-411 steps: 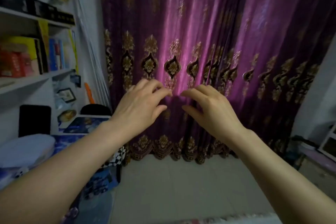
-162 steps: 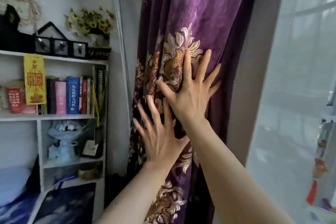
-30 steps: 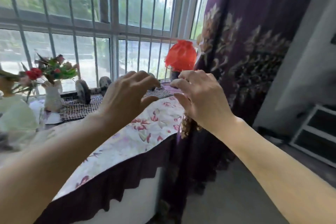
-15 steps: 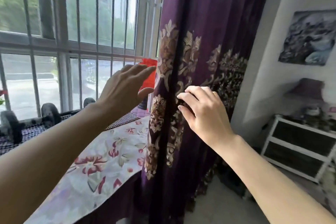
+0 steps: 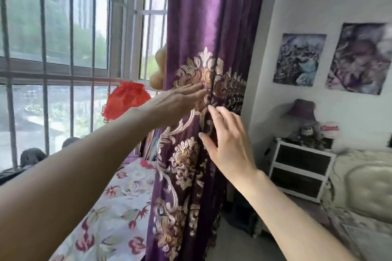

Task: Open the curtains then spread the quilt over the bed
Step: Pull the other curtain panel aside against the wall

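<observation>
The purple curtain [image 5: 207,17] with gold embroidery hangs gathered into a narrow bunch beside the barred window [image 5: 70,48]. My left hand [image 5: 180,99] reaches across with straight fingers, its tips touching the embroidered flower. Below it, my right hand [image 5: 229,144] lies flat against the curtain folds with fingers spread. Neither hand holds the fabric. The bed [image 5: 360,186] with a pale padded headboard shows at the right edge; no quilt can be made out.
A sill with a flowered cloth [image 5: 110,207] runs under the window, carrying a red ornament [image 5: 127,99] and dumbbells [image 5: 31,154]. A white nightstand [image 5: 301,167] with a purple lamp [image 5: 301,112] stands against the wall. Two posters [image 5: 331,59] hang above.
The view has turned right and closer to the curtain. My left hand moved from the window side onto the curtain, and my right hand's fingers straightened out flat against the folds.
</observation>
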